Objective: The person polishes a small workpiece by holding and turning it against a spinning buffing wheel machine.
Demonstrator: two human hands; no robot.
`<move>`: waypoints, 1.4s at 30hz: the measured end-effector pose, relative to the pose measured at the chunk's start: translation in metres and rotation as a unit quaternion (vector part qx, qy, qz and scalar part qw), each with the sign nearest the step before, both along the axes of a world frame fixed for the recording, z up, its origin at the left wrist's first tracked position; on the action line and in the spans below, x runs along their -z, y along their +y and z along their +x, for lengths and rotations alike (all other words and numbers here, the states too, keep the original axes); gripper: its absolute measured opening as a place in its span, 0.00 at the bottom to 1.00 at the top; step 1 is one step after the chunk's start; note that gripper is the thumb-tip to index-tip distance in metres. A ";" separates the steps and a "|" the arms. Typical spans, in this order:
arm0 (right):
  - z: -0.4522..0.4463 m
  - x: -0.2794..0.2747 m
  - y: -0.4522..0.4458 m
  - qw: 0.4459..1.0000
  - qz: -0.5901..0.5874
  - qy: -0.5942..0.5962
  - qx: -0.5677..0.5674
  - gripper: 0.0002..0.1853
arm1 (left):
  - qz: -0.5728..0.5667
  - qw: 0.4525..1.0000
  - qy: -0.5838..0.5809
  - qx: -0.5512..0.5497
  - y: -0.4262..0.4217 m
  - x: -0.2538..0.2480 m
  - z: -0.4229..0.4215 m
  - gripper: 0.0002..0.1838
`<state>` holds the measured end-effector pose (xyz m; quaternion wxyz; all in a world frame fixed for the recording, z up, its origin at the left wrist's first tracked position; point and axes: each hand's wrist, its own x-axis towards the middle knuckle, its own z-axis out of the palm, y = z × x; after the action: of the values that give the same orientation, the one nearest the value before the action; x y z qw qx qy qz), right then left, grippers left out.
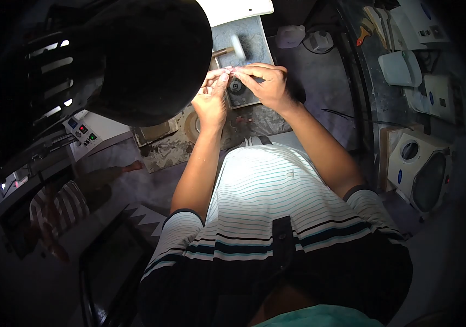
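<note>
Under a bright lamp, my left hand (pixel 214 97) and my right hand (pixel 266 82) meet at the fingertips. Between them is a small pinkish-white piece (pixel 231 71), too small to name, pinched by the fingers of both hands. Just beyond my fingers, a white polishing wheel (pixel 238 48) sits on the end of a brownish shaft (pixel 222 52). Below my fingertips lies a dark round fitting (pixel 236 85) in a grey tray (pixel 252 101). Part of my left hand's fingers is hidden behind the large dark hood.
A large black hood (pixel 156 60) fills the upper left. A control panel with lit switches (pixel 83 131) is at left, and a beige boxy machine (pixel 419 169) at right. Plastic containers (pixel 290 36) stand beyond the bench. Another person in a striped shirt (pixel 58 206) is at lower left.
</note>
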<state>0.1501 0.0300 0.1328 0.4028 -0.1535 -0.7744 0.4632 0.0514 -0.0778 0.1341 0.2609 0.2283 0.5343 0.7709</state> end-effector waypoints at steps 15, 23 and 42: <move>-0.002 0.012 0.004 0.998 -0.051 -0.022 -0.008 0.07 | -0.012 0.999 -0.047 0.009 0.008 0.020 -0.002 0.05; -0.018 0.090 0.044 0.956 -0.101 -0.275 0.013 0.07 | -0.148 0.965 -0.215 0.032 0.052 0.106 -0.017 0.03; -0.035 0.098 0.051 0.941 -0.079 -0.328 0.036 0.10 | -0.157 0.931 -0.329 -0.024 0.067 0.108 -0.024 0.04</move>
<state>0.1155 0.0813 0.0347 0.1291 -0.3562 -0.8183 0.4323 0.0270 -0.0105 0.0265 0.4359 -0.0955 0.5379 0.7152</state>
